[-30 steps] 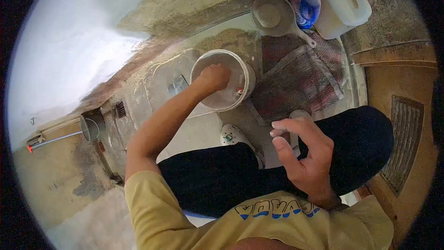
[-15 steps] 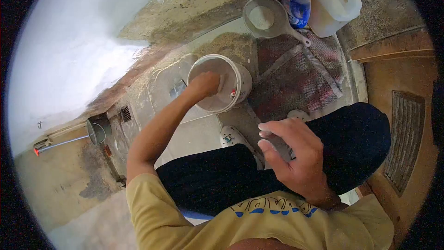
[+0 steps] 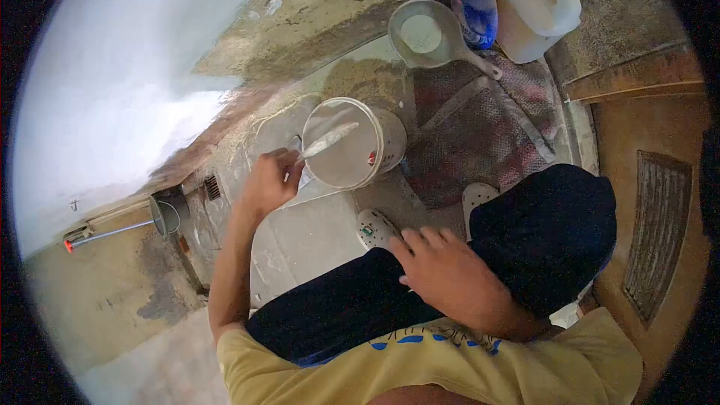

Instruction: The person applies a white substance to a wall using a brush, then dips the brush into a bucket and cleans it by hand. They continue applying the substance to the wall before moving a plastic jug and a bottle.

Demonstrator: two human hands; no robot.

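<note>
My left hand is closed around the lower end of a flat white-coated tool whose exact kind I cannot make out. The tool slants across the mouth of a white plastic bucket standing on the floor in front of me. White residue coats the bucket's inner wall, and a small red-and-white mark shows near its rim. Over my lap hangs my right hand, empty, its fingers loosely apart. It is nearest to my knees and my clogs.
Beyond the bucket lies a grey long-handled dipper with white material inside. Beside it stand a blue bottle and a whitish jug. A reddish woven mat covers floor at the right. Farther left is a dark bucket near a wall.
My left hand has come out of the bucket toward the left, bringing the white-coated tool into view. My right hand has lowered toward my lap and turned palm-down.
</note>
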